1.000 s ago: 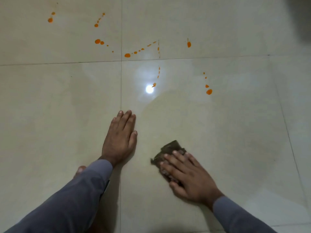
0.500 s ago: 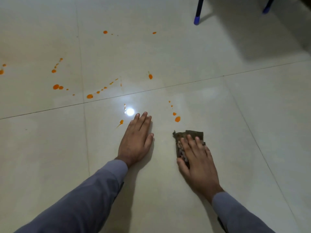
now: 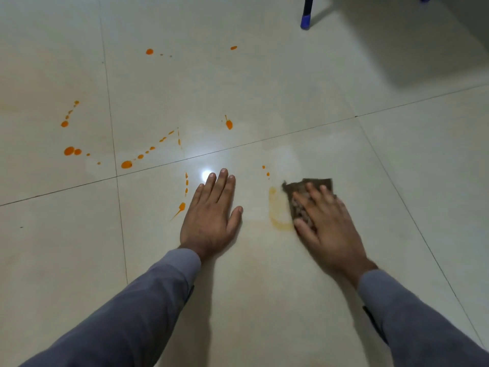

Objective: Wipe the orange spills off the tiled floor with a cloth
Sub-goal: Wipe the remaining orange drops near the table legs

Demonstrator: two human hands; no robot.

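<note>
Since half a second ago, the cloth (image 3: 307, 188) under the flat right hand (image 3: 326, 221) smeared that drop into a streak (image 3: 276, 218) beside the fingers. Left hand (image 3: 210, 215) rests flat, fingers straight; most spills (image 3: 126, 164) are still untouched.

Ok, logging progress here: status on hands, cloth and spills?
Left hand flat on floor. Right hand pressing cloth beside an orange smear. Many orange drops unwiped up-left. Nothing blocking.

No legible text, labels, brands, numbers or signs anywhere: none on the floor (image 3: 264, 83) or the cloth (image 3: 312, 185).
</note>
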